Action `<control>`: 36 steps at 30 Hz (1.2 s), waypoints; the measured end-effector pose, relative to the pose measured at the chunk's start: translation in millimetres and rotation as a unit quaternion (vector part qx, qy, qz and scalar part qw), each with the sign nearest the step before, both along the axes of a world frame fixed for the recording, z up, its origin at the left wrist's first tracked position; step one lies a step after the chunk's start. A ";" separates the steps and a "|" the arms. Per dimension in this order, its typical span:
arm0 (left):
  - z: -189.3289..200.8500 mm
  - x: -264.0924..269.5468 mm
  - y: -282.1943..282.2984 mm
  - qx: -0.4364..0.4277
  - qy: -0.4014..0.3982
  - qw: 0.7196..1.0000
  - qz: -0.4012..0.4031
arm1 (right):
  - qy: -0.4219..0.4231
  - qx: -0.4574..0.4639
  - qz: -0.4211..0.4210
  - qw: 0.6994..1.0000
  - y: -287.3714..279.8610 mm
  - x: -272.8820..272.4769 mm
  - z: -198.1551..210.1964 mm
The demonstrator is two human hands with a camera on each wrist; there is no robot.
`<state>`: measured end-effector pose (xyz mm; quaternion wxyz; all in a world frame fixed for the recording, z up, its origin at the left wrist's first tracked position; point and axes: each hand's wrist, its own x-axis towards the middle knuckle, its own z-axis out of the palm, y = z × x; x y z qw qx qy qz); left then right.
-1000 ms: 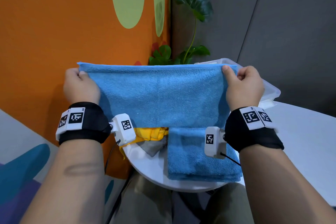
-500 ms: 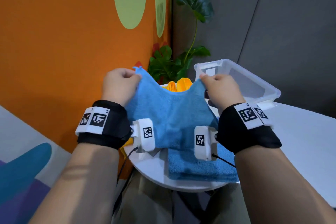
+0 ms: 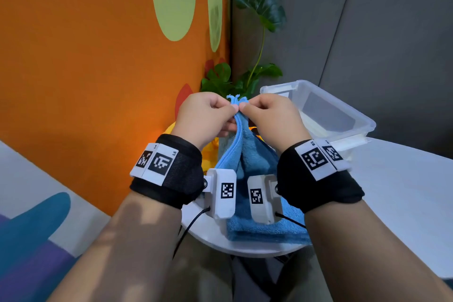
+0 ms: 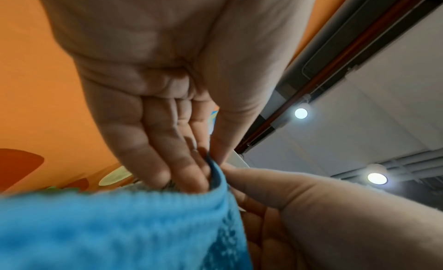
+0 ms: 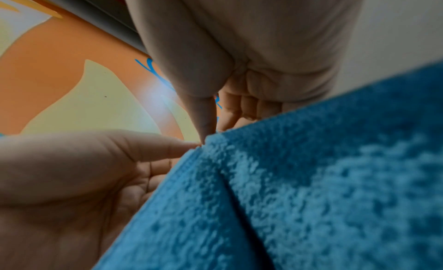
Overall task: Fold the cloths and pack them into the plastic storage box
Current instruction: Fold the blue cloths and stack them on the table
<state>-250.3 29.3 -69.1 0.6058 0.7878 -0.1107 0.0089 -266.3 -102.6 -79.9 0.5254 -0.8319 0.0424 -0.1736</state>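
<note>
A blue terry cloth (image 3: 247, 154) hangs doubled over in the air above the round white table (image 3: 208, 235). My left hand (image 3: 208, 115) and right hand (image 3: 267, 115) meet at its top and each pinches a corner, thumbs almost touching. In the left wrist view the cloth (image 4: 120, 226) fills the bottom, its edge caught between my thumb and fingers (image 4: 182, 171). The right wrist view shows the cloth (image 5: 299, 188) held at my thumb tip. A folded blue cloth (image 3: 267, 230) lies on the table below. The clear plastic storage box (image 3: 343, 115) stands at the right, open.
Yellow and orange cloths (image 3: 208, 152) lie on the table behind my left wrist, mostly hidden. A leafy plant (image 3: 257, 32) stands in the corner behind the box. An orange wall (image 3: 85, 68) is close on the left; a larger white table surface (image 3: 404, 191) extends right.
My hands have come together from wide apart, bringing the two top corners of the blue cloth to meet so it now hangs folded in half.
</note>
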 end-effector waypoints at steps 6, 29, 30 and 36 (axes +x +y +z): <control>5.4 2.4 -0.1 -0.046 0.023 0.998 -0.020 | -0.003 -0.066 0.056 0.996 0.9 -5.7 3.3; -61.7 18.9 8.9 -0.014 0.210 0.977 -0.040 | -0.039 0.047 0.055 0.997 -47.0 -27.9 9.0; -60.9 18.9 8.5 -0.044 0.200 0.978 -0.045 | -0.033 0.067 0.046 0.996 -49.9 -29.5 9.1; -58.9 19.0 3.5 -0.096 0.217 0.969 -0.068 | 0.069 0.098 -0.028 0.992 -69.1 -28.0 -6.6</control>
